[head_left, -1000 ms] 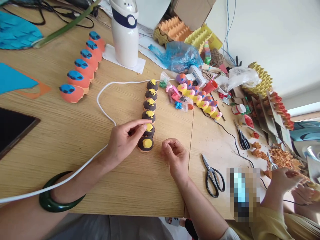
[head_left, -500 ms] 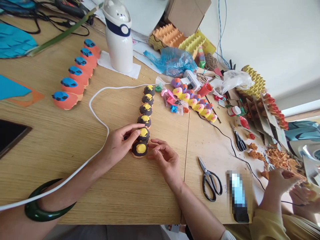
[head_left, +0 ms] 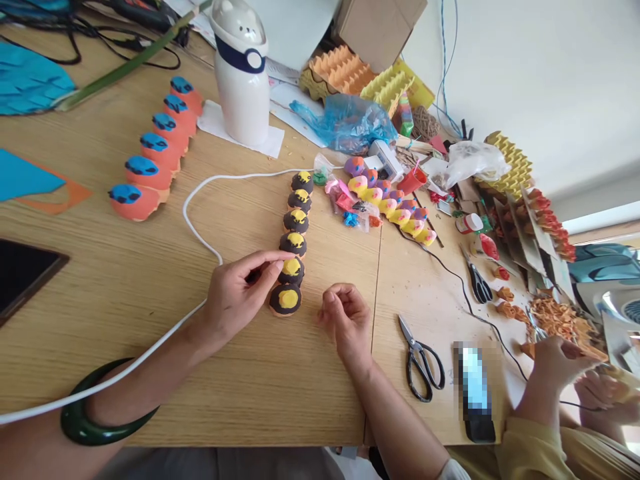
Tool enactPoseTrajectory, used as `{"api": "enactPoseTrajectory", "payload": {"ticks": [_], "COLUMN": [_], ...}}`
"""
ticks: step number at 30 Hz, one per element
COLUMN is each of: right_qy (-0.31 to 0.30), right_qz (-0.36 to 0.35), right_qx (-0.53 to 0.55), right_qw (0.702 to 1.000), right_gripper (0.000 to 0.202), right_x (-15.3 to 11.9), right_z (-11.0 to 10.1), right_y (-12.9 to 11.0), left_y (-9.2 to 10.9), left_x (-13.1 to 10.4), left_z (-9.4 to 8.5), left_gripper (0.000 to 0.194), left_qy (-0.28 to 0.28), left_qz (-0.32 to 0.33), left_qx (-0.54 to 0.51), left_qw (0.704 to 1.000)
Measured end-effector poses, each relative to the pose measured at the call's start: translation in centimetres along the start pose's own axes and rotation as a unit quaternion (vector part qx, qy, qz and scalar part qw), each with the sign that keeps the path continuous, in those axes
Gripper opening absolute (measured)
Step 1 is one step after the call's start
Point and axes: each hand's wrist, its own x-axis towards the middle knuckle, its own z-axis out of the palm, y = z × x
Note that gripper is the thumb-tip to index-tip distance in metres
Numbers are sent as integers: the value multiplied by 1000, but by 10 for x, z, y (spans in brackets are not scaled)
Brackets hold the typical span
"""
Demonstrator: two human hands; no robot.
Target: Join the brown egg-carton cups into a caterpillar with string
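In the middle of the table lies a strip of egg-carton cups (head_left: 293, 220), painted black with yellow patches on top. My left hand (head_left: 245, 293) grips its side near the close end, thumb and index finger pressed against the second cup. To the right of the strip and apart from it, my right hand (head_left: 347, 317) is held closed just above the wood, thumb against curled fingers. Anything in that pinch is too small or hidden to make out. A green bangle (head_left: 100, 427) circles my left wrist, and a white cable (head_left: 170, 343) runs over that forearm.
An orange strip with blue tops (head_left: 159, 157) lies left, near a white bottle (head_left: 245, 100). Yellow and purple strips (head_left: 393, 200) sit beyond, by a blue bag (head_left: 350, 123). Black scissors (head_left: 423, 363) and a blurred phone (head_left: 475, 387) lie right, beside a co-worker's hands (head_left: 570, 363).
My right hand has drawn away from the strip to the right, and its fingers have curled in. My left hand stays at the strip. The view has shifted slightly.
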Motion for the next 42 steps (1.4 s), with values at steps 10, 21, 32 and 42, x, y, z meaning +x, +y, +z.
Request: {"api": "enactPoseTrajectory", "payload": {"ticks": [10,21,32,42], "right_qy": [-17,-73,-80,-94], "right_qz": [40,27,63,67], "right_qx": [57,34,41,43], "right_qw": [997,996,994,992], "right_gripper": [35,31,33,34], "right_x": [3,-8,-8,-9], "right_z": [0,3,4,4], "right_y": [-3,-7,-12,-12], "left_y": [6,8,10,8], "left_x": [-9,-18,-18,-19], "left_z": [3,15,12,13], "left_gripper": [23,13,14,17], "left_qy": [-40,-104,-78,-102], "left_qz": [125,217,235,199], "left_qx": [36,28,41,34], "left_qw": [991,970,968,974]}}
